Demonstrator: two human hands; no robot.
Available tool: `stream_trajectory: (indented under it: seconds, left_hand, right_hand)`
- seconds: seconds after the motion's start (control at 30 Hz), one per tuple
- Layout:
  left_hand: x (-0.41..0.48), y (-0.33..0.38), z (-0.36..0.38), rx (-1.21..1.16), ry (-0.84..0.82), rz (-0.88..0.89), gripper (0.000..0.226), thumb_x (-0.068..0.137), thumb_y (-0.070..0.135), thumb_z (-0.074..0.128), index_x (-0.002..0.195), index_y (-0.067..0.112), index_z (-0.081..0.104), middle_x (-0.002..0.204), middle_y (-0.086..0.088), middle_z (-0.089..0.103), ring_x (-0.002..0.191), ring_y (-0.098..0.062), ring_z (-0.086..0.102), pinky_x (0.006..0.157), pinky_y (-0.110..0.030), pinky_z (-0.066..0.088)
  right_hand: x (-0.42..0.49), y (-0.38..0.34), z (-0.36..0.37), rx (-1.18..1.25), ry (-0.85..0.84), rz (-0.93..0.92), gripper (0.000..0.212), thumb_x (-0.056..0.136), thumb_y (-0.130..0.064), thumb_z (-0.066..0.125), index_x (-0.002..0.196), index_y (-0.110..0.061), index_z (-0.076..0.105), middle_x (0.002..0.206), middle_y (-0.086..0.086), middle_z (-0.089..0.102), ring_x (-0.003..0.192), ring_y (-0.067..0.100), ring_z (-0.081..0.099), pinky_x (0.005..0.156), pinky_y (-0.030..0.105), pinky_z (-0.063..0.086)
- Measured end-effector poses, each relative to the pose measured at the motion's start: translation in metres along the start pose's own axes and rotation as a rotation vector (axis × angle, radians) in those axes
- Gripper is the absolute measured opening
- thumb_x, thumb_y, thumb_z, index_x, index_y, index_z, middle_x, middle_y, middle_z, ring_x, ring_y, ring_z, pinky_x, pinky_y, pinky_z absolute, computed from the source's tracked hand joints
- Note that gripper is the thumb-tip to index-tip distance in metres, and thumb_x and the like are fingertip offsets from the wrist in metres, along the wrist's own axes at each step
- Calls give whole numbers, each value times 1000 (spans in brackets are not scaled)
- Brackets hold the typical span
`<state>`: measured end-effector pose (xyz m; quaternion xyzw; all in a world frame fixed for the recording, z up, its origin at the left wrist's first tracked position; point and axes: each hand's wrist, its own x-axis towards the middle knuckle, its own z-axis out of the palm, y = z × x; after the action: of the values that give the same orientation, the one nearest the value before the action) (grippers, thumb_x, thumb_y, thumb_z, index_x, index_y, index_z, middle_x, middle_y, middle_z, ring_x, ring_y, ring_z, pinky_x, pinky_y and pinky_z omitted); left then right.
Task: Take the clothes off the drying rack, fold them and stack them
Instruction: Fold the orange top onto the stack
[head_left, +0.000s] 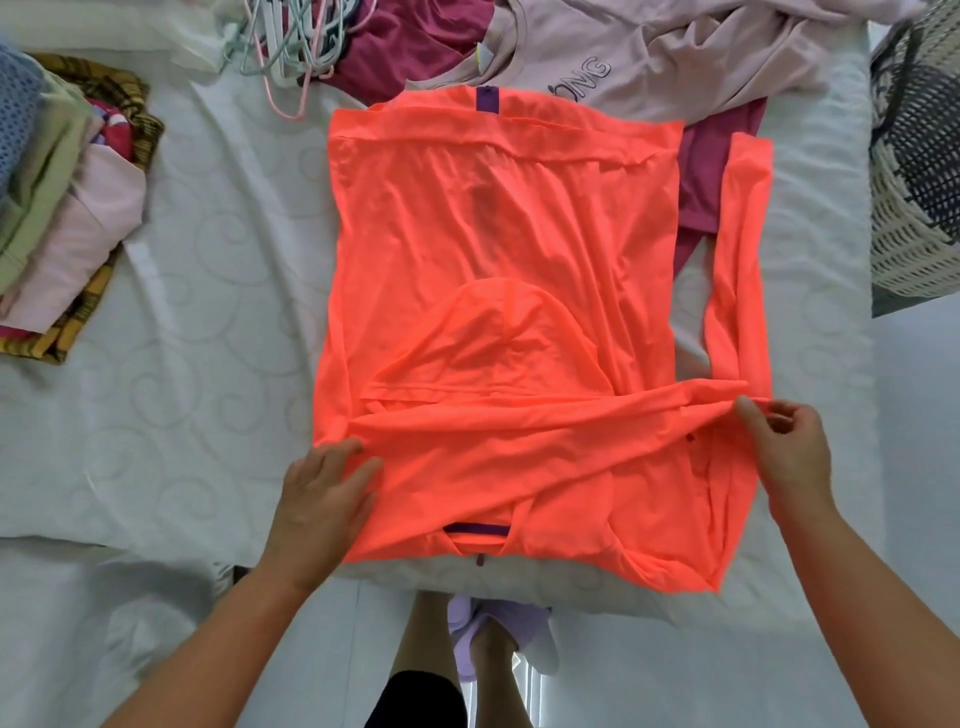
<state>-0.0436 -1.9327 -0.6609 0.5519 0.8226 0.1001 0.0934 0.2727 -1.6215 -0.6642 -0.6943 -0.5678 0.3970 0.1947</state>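
A bright orange hooded top (498, 249) lies spread on the white bed (218, 270), its hood turned down over the middle. One sleeve is laid across the near part of the body. My left hand (324, 506) rests flat on the near left edge of the top, fingers straight. My right hand (784, 449) pinches the fold of the sleeve at the near right corner. A stack of folded clothes (67, 208) sits at the far left of the bed.
Unfolded pale pink (649, 57) and magenta garments (415, 36) lie heaped at the far side. A bunch of plastic hangers (291, 47) lies beside them. A woven laundry basket (917, 171) stands at the right edge. My slippered feet show below the bed's near edge.
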Motion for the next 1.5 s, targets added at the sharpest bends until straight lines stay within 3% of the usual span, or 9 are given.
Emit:
stream_trajectory:
  seconds: [0.13, 0.27, 0.4, 0.67, 0.9, 1.03, 1.2, 1.43, 1.5]
  left_hand:
    - [-2, 4, 4, 63, -53, 69, 38, 81, 23, 41, 119, 22, 48, 122, -11, 60, 113, -25, 44, 88, -38, 33]
    - [9, -11, 8, 76, -225, -26, 57, 84, 48, 36, 134, 19, 38, 136, -10, 52, 127, -21, 34, 98, -35, 27]
    - [11, -18, 14, 166, -338, -80, 83, 71, 63, 37, 139, 16, 33, 144, -11, 41, 131, -24, 27, 98, -51, 40]
    - [11, 0, 17, 132, -237, -25, 69, 91, 66, 10, 149, 28, 12, 158, 5, -1, 145, -12, 2, 113, -43, 1]
    - [17, 4, 16, 124, -265, -43, 70, 93, 63, 9, 130, 19, 50, 138, -10, 50, 129, -23, 42, 109, -41, 12]
    - [47, -3, -2, -228, 0, -224, 66, 92, 58, 30, 114, 3, 59, 120, -17, 59, 113, -25, 46, 95, -35, 35]
    - [147, -47, -30, -565, 194, -789, 27, 89, 16, 59, 106, -5, 60, 106, -24, 62, 102, -34, 57, 85, -34, 42]
    - [273, -80, -29, -732, 144, -859, 39, 85, 29, 66, 112, 4, 52, 105, -11, 56, 100, -28, 57, 91, -39, 46]
    - [296, -90, -19, -845, 142, -936, 43, 79, 32, 71, 105, 7, 48, 101, -10, 55, 92, -30, 60, 88, -46, 50]
  right_hand:
    - [6, -7, 3, 9, -58, -5, 20, 84, -27, 67, 96, -12, 61, 83, 5, 58, 87, 21, 53, 76, 33, 43]
    - [11, -16, -5, 66, -13, -58, 3, 86, -14, 62, 87, -16, 64, 63, -12, 58, 67, 5, 55, 63, 13, 40]
    - [9, -18, -21, 177, 40, -42, 23, 86, -15, 59, 75, -35, 64, 61, -26, 64, 57, -7, 57, 59, 8, 43]
    - [15, -17, -1, 289, -12, 212, 25, 87, -18, 63, 106, -12, 47, 75, 3, 52, 50, 4, 54, 39, 11, 43]
    - [14, -57, -1, 614, 1, 257, 21, 88, -4, 54, 80, -22, 47, 65, -1, 57, 51, 4, 55, 44, 14, 46]
    - [12, -77, -1, 695, -120, 252, 16, 91, -6, 52, 83, -20, 51, 52, -12, 62, 52, 1, 60, 49, 16, 50]
    - [13, -83, 14, 730, -208, 295, 19, 92, -5, 48, 83, -21, 54, 56, -11, 64, 57, 3, 64, 53, 18, 53]
    - [18, -69, 22, 792, -259, 356, 21, 84, -7, 58, 72, -22, 67, 67, -2, 69, 67, 12, 68, 57, 23, 56]
    - [21, -65, 22, 811, -279, 358, 9, 60, -18, 75, 66, -23, 70, 67, -3, 70, 65, 9, 68, 59, 21, 56]
